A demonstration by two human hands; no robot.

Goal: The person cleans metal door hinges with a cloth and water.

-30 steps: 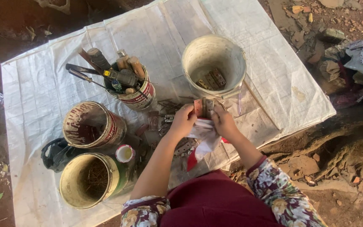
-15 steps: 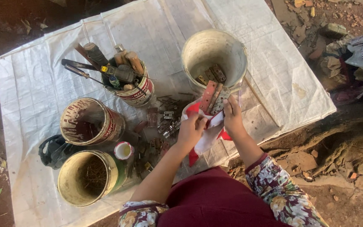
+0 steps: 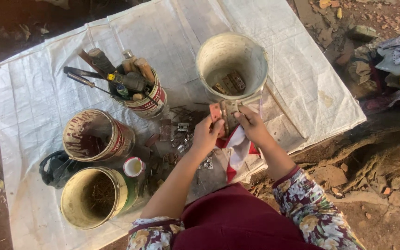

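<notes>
A rusty metal hinge is held between both hands just in front of the white bucket. My left hand grips its left leaf and my right hand pinches its right side. A red and white cloth hangs under my right hand, touching the hinge. More rusty hinges lie on the bucket's bottom. Loose hinges and small metal parts are scattered on the white sheet to the left of my hands.
A tin can with tools stands at the back left. An empty rusty can, a yellow-green can with debris, a small jar and a dark strap sit at the left. Bare ground with rubble lies right.
The hinge and both hands have moved up toward the white bucket's front rim. The cloth has slipped lower beneath the hands.
</notes>
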